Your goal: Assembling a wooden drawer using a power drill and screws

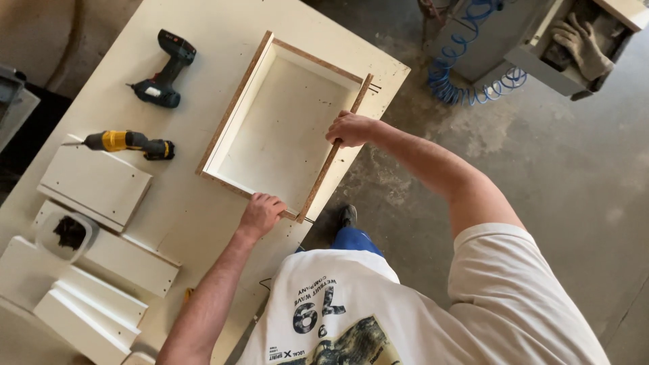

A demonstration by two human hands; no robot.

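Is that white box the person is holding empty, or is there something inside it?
Empty. The white box lies open side up on the table, its bare bottom panel showing. The left hand and right hand grip its near side wall.

White laminated chipboard drawer box [270, 128] with raw rough brown cut edges, matt smooth white worktable [196, 223], at 9 o'clock smooth white laminate panels [94, 182], plastic-bodied drills [162, 71], at 3 o'clock rough grey concrete floor [554, 162], glossy blue plastic coiled hose [466, 67]
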